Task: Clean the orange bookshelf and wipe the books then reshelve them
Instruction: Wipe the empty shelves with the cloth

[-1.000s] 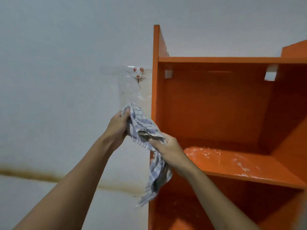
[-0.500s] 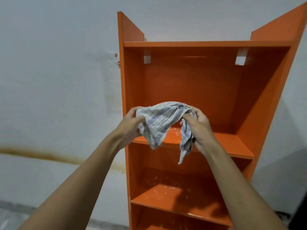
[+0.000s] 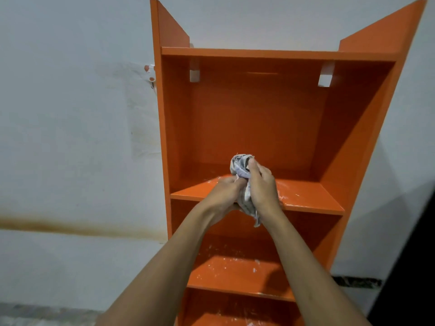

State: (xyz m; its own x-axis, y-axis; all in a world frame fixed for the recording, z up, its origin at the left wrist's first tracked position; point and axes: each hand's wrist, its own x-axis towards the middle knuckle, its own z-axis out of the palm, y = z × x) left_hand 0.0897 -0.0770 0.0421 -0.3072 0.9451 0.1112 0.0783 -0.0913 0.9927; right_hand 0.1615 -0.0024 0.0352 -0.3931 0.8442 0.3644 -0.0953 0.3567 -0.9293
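The orange bookshelf (image 3: 259,128) stands against a white wall, with no books on its visible shelves. White dust speckles the middle shelf board (image 3: 310,198) and the board below it (image 3: 235,271). A checked grey-blue cloth (image 3: 241,167) is bunched into a wad in front of the middle shelf. My left hand (image 3: 223,194) grips its lower part. My right hand (image 3: 262,189) is curled round its upper part, thumb over the top. No books are in view.
A small hook with orange dots (image 3: 150,74) sticks to the wall just left of the shelf. A brown stain line (image 3: 70,228) runs along the wall. A dark edge (image 3: 414,267) rises at the right.
The cloth, spread between both hands half a second ago, is now bunched into a tight wad. My hands have come together in front of the middle shelf. The view has swung right onto the shelf.
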